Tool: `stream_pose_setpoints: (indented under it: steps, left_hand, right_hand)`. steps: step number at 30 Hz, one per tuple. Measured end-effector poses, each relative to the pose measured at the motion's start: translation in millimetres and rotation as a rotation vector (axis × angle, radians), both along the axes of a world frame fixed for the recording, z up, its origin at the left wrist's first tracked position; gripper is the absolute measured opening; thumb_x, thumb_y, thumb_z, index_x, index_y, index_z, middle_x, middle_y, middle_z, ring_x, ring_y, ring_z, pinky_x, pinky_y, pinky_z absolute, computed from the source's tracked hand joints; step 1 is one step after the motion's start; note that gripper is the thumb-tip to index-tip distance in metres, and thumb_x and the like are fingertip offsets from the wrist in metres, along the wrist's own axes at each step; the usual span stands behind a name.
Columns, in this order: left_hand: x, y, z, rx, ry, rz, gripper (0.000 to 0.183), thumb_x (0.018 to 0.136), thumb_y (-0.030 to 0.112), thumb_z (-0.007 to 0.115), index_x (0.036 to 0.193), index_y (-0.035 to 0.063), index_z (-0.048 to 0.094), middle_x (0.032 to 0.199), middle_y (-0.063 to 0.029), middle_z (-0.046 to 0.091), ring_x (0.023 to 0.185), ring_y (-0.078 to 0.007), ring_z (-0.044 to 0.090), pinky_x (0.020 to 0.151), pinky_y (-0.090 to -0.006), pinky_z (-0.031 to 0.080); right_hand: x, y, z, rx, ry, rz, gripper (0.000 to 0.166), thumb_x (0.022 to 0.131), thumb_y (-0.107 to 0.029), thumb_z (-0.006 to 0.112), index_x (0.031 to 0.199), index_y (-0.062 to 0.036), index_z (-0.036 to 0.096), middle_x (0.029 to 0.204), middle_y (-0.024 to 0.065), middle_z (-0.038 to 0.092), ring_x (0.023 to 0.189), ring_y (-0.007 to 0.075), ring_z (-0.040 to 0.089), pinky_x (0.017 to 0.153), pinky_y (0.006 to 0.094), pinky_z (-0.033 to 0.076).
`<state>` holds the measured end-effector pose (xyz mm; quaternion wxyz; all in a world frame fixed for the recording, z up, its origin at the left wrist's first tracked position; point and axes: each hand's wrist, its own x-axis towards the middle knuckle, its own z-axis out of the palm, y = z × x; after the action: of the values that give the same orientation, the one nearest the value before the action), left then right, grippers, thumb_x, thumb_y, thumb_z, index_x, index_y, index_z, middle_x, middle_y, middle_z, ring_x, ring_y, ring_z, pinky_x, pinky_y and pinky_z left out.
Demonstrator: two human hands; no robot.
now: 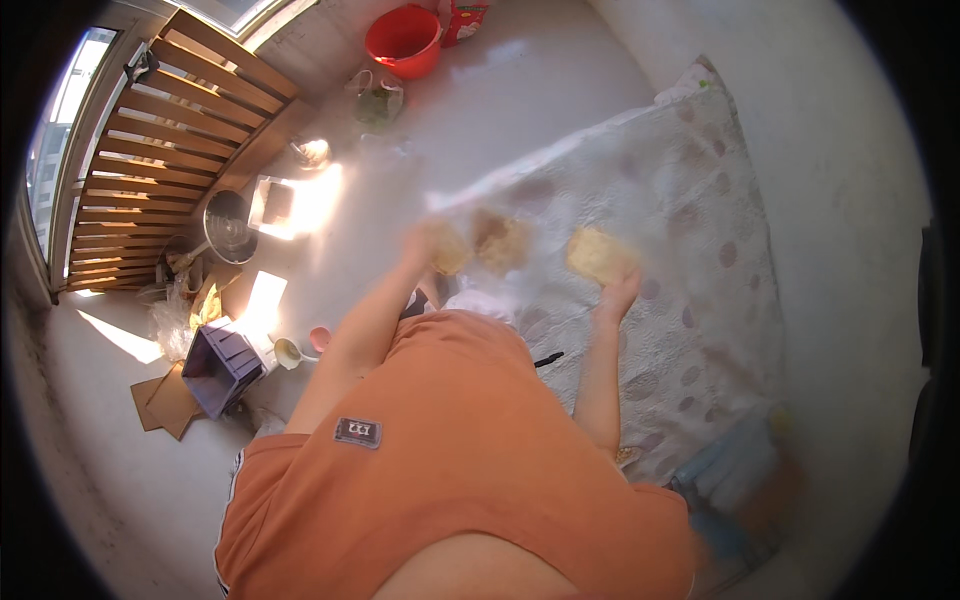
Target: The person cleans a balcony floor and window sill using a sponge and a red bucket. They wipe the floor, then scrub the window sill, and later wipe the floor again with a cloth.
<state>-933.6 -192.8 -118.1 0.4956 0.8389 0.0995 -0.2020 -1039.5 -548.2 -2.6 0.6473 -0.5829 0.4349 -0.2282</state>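
My left hand [421, 246] grips a blurred yellowish, flat piece [450, 251], whose material I cannot tell. A similar pale yellow, roughly rectangular piece [595, 255] is in my right hand [621, 291], held by its lower right corner. Between the two, nearer the left one, a brown and tan piece [501, 240] shows over the quilted cloth [675, 262], which is pale with muted spots. Haze blurs the outlines of all three. A black, pen-like object [550, 359] lies on the cloth just before my body.
Left of me are a wooden slatted frame [161, 161], a lidded pan [229, 227], a white box [262, 204], a purple crate [225, 364], a ladle [288, 353] and cardboard [169, 401]. A red bucket [405, 45] and a plastic bag [379, 101] stand on the floor farther off.
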Motion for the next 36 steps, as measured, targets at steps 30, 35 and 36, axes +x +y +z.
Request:
stream_pose_setpoints:
  steps: [30, 35, 36]
  left_hand:
    - [-6, -46, 165, 0.156, -0.117, -0.445, 0.013, 0.085, 0.018, 0.055, 0.075, 0.0108, 0.060, 0.068, -0.0105, 0.059, 0.066, -0.0283, 0.056, 0.061, -0.0405, 0.042]
    - [-9, -44, 164, 0.343, -0.197, -0.535, 0.012, 0.084, 0.018, 0.055, 0.076, 0.0124, 0.062, 0.070, -0.0109, 0.062, 0.068, -0.0287, 0.060, 0.060, -0.0429, 0.044]
    - [-10, -44, 163, 0.347, -0.236, -0.523, 0.011, 0.084, 0.017, 0.056, 0.077, 0.0119, 0.062, 0.071, -0.0114, 0.063, 0.069, -0.0297, 0.061, 0.060, -0.0438, 0.045]
  right_hand:
    - [75, 177, -3, 0.062, 0.000, 0.563, 0.022, 0.097, -0.021, 0.063, 0.083, -0.0043, 0.062, 0.073, -0.0034, 0.054, 0.069, 0.0071, 0.045, 0.062, 0.0260, 0.039]
    - [76, 186, -32, 0.323, 0.003, 0.480, 0.023, 0.098, -0.024, 0.063, 0.081, -0.0072, 0.061, 0.070, -0.0067, 0.049, 0.063, 0.0052, 0.039, 0.054, 0.0251, 0.033]
    - [74, 187, -39, 0.367, 0.010, 0.448, 0.024, 0.098, -0.024, 0.063, 0.081, -0.0074, 0.061, 0.069, -0.0070, 0.048, 0.063, 0.0052, 0.037, 0.053, 0.0256, 0.032]
